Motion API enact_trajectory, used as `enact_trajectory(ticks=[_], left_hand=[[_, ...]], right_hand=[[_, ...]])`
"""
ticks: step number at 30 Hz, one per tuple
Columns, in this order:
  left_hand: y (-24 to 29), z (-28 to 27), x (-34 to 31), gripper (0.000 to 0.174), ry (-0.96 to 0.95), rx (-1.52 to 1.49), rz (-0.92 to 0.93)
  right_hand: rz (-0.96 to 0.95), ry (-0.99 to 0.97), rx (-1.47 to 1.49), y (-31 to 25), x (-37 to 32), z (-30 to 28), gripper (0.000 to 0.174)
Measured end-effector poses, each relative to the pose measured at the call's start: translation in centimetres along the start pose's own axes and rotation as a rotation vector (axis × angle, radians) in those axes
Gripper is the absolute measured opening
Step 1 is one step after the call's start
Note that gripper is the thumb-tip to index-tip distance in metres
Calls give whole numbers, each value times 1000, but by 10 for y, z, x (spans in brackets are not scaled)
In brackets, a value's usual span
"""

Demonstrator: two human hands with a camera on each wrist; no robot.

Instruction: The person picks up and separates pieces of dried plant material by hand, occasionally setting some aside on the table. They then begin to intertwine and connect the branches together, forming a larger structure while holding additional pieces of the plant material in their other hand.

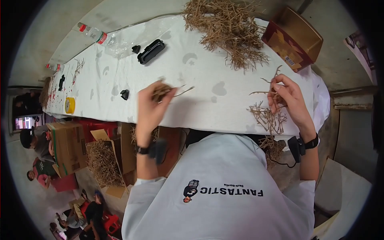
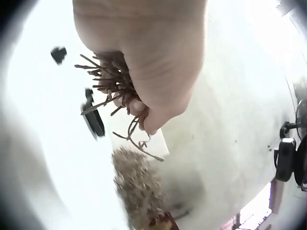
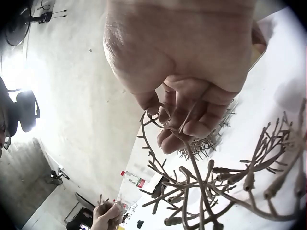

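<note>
In the head view, the left hand [image 1: 150,106] grips a bundle of short brown twigs [image 1: 161,93], with one thin twig sticking out past its fingertips. The left wrist view shows the twig ends [image 2: 115,81] poking out of the curled left hand [image 2: 148,57]. Over the table's right part, the right hand [image 1: 289,96] pinches a branched twig [image 1: 262,93]. In the right wrist view, the thumb and curled fingers of the right hand [image 3: 182,72] hold thin stems, and a branched clump [image 3: 230,177] spreads below them.
A large twig pile [image 1: 232,34] lies at the table's far side beside a dark red box [image 1: 286,44]. A black case [image 1: 151,51], small black pieces, plastic bottles [image 1: 94,34] and yellow tape [image 1: 70,105] are on the white cloth [image 1: 216,108]. Cardboard boxes [image 1: 69,144] and seated people are at lower left.
</note>
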State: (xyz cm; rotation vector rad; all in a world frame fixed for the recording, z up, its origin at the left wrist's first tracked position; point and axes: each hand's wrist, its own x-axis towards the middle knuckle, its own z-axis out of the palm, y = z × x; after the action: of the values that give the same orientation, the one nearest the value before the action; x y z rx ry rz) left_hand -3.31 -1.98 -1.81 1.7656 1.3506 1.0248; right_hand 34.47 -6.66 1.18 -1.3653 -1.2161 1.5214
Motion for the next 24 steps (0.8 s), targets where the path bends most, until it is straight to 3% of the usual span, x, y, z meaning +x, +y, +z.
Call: enact_trajectory(ticks=[1,5,10,12,16,21,23,24], left_hand=[[7,-18,-16,13,100,-82,-38],[-25,-88,-86,12,428,118,-220],[-113,-128,-162,16,381,315,-298],[-150,-125,-187,32,270,296,-619],[-238,-121,-232,47,236,600,-614],[-208,-129,-207,49,213,481,-662],[-169,-140,-179,55,-153,643,-802],[-139,-138,-157,55,-166,633,-780]], right_hand=[[-1,15,-2,1,-1,-2,22],[11,33,9,7,-1,-8,21],[9,73,21,4,5,-6,22],[4,96,24,2,4,-9,22],[-29,73,31,-4,5,-11,23],[-33,74,31,-10,3,-16,25],[-35,122,73,-11,0,-18,27],[-40,147,65,-13,-2,-20,27]])
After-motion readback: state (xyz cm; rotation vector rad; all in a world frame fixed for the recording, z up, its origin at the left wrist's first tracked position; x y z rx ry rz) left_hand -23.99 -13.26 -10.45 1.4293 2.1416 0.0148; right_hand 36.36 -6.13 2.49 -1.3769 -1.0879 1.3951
